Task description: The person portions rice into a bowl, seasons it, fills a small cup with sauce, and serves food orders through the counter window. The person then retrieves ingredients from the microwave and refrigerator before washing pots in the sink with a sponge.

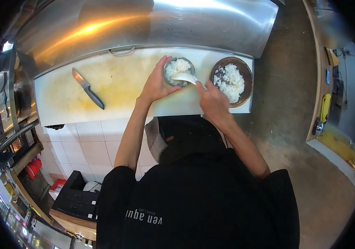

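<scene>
A small metal bowl [165,76] with white rice [180,65] in it stands on the white cutting board. My left hand [157,82] curves around its left side, thumb along the near edge and fingers along the far edge. In my right hand [214,99] is a white spoon [184,77], its handle gripped from the right. The spoon's head reaches into the bowl and touches the rice. Right of both hands sits a brown wooden bowl [248,79], holding more loose rice [230,84].
A knife [87,89] with a dark handle lies on the left part of the cutting board [127,83]. Behind the board rises a stainless steel panel [210,29] with a handle [121,51] at its lower edge. A side counter [316,103] stands at far right.
</scene>
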Demonstrator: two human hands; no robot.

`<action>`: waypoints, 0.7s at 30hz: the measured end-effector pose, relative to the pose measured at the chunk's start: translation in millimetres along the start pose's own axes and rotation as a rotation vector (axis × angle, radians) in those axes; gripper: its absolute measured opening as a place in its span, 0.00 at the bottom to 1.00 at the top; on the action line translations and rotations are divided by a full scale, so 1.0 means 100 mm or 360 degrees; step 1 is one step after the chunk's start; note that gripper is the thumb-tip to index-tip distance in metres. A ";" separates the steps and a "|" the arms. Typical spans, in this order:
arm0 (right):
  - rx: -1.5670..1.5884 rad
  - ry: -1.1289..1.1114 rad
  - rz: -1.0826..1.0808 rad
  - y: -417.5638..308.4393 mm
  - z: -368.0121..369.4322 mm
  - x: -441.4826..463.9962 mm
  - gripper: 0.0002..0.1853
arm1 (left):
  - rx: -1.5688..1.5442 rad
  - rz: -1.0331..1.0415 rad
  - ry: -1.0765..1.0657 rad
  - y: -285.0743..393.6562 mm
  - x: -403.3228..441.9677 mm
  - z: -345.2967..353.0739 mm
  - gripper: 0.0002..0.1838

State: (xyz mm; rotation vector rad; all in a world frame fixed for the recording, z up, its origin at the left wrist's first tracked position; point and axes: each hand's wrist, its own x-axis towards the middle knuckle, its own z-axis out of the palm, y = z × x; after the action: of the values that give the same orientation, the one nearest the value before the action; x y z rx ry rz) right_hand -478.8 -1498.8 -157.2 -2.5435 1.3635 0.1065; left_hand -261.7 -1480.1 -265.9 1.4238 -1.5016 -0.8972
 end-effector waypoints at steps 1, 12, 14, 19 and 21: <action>0.0003 -0.0008 -0.0004 -0.04 -0.10 0.03 0.21 | 0.0000 -0.0009 0.0002 -0.02 -0.01 0.00 0.64; 0.0303 0.0162 0.0062 0.26 -0.43 -0.12 0.22 | 0.0395 0.0088 -0.0006 0.17 0.02 -0.06 0.59; 0.0417 0.0346 0.0145 0.64 -0.52 -0.31 0.22 | 0.0383 0.0151 0.0127 0.34 0.01 0.01 0.60; 0.0050 0.0405 0.0574 1.46 -0.36 -0.45 0.17 | 0.0187 0.0521 0.0181 0.80 -0.02 0.81 0.64; -0.0004 0.0381 0.0608 1.56 -0.05 -0.39 0.15 | 0.0164 0.0543 0.0033 1.06 0.03 1.27 0.68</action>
State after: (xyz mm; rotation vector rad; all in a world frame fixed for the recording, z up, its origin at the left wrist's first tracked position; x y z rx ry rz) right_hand -630.1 -1551.6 -174.9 -2.3231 1.9285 -0.1317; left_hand -419.1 -1480.4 -215.0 1.1936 -1.7298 -0.6007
